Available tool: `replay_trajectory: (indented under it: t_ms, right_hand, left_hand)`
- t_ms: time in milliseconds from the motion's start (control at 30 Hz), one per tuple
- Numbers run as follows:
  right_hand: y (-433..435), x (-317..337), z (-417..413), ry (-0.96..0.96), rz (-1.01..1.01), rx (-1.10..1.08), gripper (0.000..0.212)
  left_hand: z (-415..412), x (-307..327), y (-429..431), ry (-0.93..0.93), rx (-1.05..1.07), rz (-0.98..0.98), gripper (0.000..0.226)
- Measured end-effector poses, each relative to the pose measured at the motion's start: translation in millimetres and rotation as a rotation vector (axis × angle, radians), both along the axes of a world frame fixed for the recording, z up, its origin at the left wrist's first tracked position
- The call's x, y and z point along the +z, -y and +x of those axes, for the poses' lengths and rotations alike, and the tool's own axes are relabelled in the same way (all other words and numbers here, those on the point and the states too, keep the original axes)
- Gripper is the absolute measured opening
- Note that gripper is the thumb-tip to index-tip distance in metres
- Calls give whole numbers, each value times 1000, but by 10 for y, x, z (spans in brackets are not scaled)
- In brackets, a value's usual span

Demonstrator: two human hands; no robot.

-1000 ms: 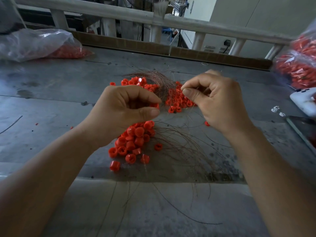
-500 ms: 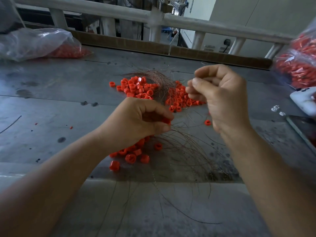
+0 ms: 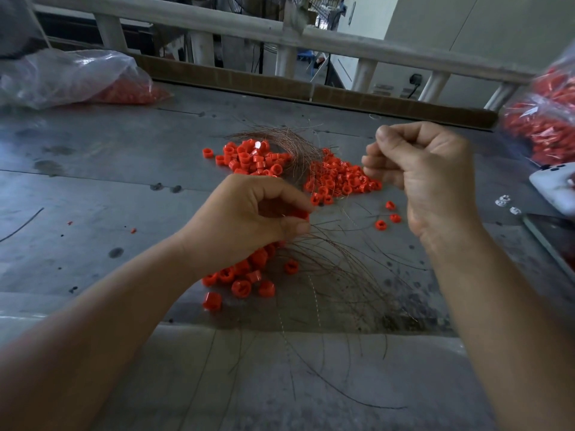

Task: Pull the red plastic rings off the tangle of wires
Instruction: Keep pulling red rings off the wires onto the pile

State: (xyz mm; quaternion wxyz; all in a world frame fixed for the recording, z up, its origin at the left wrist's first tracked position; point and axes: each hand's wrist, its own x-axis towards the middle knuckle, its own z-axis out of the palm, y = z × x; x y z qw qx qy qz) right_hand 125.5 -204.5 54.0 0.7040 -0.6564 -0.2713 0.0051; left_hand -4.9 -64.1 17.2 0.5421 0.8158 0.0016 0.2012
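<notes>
grey table (image 3: 93, 194), maybe metal; rings (image 3: 245, 158), railing (image 3: 389, 46) behind

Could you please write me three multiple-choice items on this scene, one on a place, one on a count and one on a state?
1. Where on the grey metal table does the white plastic device lie?
A. At its right edge. B. At its left edge. C. In the middle, among the rings.

2. How many red plastic rings lie in the small loose group beside the wrist of the right hand?
A. One. B. Three. C. Eight.

3. What is the left hand doing?
A. Lying flat on the table. B. Lifting a bag. C. Pinching a red ring at the thin brown wires.

Answers: 1 A, the device shows at the table's right side. 2 B, three separate rings lie there, apart from the piles. 3 C, its thumb and fingers close on a ring above the wires.
</notes>
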Motion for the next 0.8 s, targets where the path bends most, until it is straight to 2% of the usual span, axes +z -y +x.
replay_trajectory:
  t_ms: [100,333,500,600,800]
  right_hand:
    - [28,-39,102,38,-107,-42,13]
    - [-2,-317,356,351,-729,-193,11]
    - [3,-416,460,289,-995,-122,22]
    - [-4,-432,460,310,-1076,-92,26]
    - [-8,-403,471,338,-1028,-93,24]
  left_hand:
    - [-3,10,-7,39,25,-40,23]
    - [9,-6,-37,101,120,-88,20]
    - [14,-16,-48,97,147,-99,21]
    - [5,-4,-58,97,142,-95,23]
    - [9,-11,-59,95,144,-98,23]
